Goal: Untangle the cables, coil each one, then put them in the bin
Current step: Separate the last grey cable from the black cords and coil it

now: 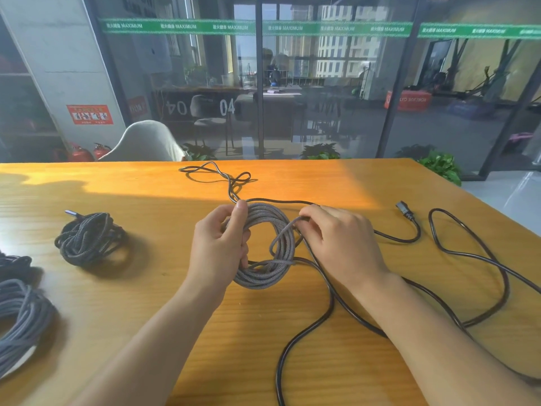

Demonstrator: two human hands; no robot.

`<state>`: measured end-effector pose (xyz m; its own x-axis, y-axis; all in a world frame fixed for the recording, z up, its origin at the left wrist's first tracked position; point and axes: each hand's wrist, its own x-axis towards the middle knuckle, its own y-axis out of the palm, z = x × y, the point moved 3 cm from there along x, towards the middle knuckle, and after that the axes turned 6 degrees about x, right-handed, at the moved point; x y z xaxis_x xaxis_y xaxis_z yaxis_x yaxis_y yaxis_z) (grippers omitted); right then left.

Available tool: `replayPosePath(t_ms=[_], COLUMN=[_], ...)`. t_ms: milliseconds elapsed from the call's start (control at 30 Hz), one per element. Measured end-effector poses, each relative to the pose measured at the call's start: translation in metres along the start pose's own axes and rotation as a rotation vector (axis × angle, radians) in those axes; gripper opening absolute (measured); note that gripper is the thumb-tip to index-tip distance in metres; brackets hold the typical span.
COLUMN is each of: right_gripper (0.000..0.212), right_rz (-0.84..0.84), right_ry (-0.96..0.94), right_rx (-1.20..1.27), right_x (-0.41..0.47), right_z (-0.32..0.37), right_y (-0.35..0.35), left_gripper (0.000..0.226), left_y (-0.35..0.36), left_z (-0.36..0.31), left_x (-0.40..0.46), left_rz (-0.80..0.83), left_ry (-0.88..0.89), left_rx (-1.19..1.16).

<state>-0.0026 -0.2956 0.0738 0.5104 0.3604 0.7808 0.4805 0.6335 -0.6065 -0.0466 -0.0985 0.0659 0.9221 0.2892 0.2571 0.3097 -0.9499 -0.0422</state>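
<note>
Head view.

Worktop [117,303]: orange wood-grain surface, sunlit along the far edge.

Grey braided cable [265,247]: wound into a round coil at the centre of the worktop, held between both hands.

Left hand [219,244]: grips the left side of the coil, thumb on top, fingers [244,253] curled through the middle of the ring.

Right hand [342,238]: at the coil's right side, fingers curled, pinching the loose grey end where it loops over the coil.

Black cable [328,315]: smooth, uncoiled, running in loose curves over the right half of the worktop and under the right forearm; its plug [405,210] lies right of the right hand. A tangled stretch [219,174] lies near the far edge.

Dark braided bundle [90,238]: coiled, left of the hands, well apart.

Grey coil [20,320]: at the left edge, partly out of view.

White chair [146,142]: behind the worktop.
</note>
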Motion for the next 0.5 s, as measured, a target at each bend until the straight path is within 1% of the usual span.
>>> replayPosePath(t_ms=[133,267,333,400,500], right_gripper=[0.017,0.014,0.013,0.018,0.018], right_rz=[-0.055,-0.143,-0.109,-0.029,0.067], right_ry=[0.019,0.114,0.157,0.198,0.294], right_rx=[-0.032,-0.075,-0.04,0.03,0.286], right_x=[0.002,0.005,0.004,0.001,-0.003], right_z=[-0.002,-0.015,-0.018,-0.016,-0.009], right_y=[-0.006,-0.017,-0.014,-0.004,0.01], left_gripper=[0.042,0.035,0.034,0.033,0.033], left_y=[-0.003,0.006,0.008,0.004,-0.002], left_z=[-0.001,-0.006,-0.006,-0.005,-0.003], left_x=[0.0,-0.001,-0.003,-0.003,-0.001], left_rz=[-0.032,0.005,0.024,0.011,-0.027], left_ry=[0.019,-0.008,-0.015,-0.034,-0.066], left_rx=[0.059,-0.016,-0.072,-0.123,-0.179])
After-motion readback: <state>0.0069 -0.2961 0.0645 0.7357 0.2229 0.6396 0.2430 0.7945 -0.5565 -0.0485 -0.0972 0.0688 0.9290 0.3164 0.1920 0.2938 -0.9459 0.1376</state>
